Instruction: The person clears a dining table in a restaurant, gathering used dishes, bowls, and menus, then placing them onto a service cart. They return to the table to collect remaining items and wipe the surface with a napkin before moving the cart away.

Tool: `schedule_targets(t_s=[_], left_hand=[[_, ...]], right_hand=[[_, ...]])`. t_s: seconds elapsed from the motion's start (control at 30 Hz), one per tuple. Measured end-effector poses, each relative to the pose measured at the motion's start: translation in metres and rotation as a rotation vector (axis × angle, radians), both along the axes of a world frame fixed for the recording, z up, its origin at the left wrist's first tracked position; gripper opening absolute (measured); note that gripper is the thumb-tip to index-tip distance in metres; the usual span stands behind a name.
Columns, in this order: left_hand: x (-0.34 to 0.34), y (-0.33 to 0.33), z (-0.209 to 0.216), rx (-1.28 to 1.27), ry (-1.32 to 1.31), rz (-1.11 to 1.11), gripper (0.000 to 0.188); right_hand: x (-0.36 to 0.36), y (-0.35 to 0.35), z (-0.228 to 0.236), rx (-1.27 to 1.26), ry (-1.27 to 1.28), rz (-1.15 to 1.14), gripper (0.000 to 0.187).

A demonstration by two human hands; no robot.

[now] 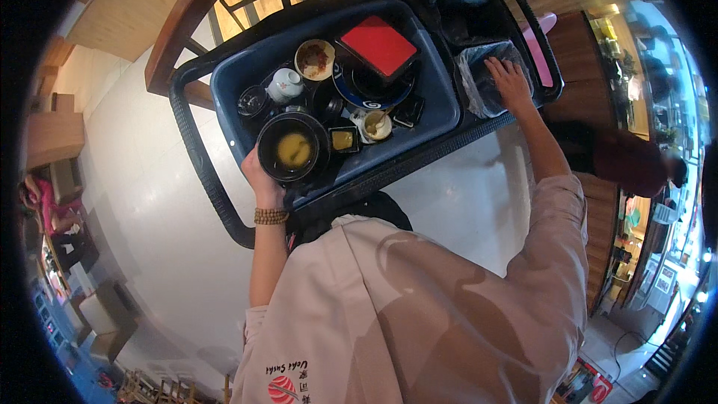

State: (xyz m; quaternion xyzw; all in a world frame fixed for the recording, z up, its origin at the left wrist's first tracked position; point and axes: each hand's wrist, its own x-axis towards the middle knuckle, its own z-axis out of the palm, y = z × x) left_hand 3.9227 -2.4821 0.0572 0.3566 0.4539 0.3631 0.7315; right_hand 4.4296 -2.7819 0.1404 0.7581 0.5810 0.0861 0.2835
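Note:
My left hand (260, 177) grips the near left side of a black bowl (323, 151) with yellowish soup (294, 150) in it, at the left end of a blue-grey tub (224, 78). Part of that hand is hidden by the bowl. My right hand (510, 82) rests with fingers stretched over a bin lined with a clear plastic bag (476, 102), to the right of the tub. Nothing shows in its fingers. Beside the bowl are a small square dish of sauce (343, 140), a white cup (285, 85) and a small pale cup with a spoon (377, 125).
The tub sits on a black cart (196, 151). A red-topped box (380, 45) lies over a blue-patterned dish (351, 93); a stained bowl (314, 59) is nearby. A pink handle-like object (540, 52) lies at the right end. A wooden railing (176, 37) stands behind; a person (632, 161) is at right.

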Motion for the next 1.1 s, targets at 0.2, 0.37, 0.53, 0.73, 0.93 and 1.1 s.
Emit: schedule_targets(t_s=[0.2,0.37,0.53,0.73,0.93,1.1], left_hand=[[-0.003,-0.004,0.005,0.006,-0.006,-0.003,0.03],[-0.001,-0.004,0.012,-0.018,-0.047,-0.01,0.029],[-0.008,-0.005,0.009,-0.007,-0.023,-0.005,0.029],[-0.026,-0.003,0.01,0.013,0.013,0.031,0.03],[-0.033,0.0,0.018,0.011,0.018,0.042,0.028],[-0.033,0.0,0.014,-0.021,-0.024,0.062,0.027]], right_hand=[[-0.033,0.006,0.035,0.394,0.366,-0.331,0.113],[-0.044,0.002,0.029,0.573,0.373,-0.331,0.112],[-0.079,0.02,0.041,0.925,0.33,-0.391,0.11],[-0.176,0.051,0.039,1.122,0.699,-0.17,0.113],[-0.27,0.121,0.018,0.768,1.151,-0.079,0.1],[-0.298,0.161,-0.017,0.388,1.0,-0.011,0.107]])
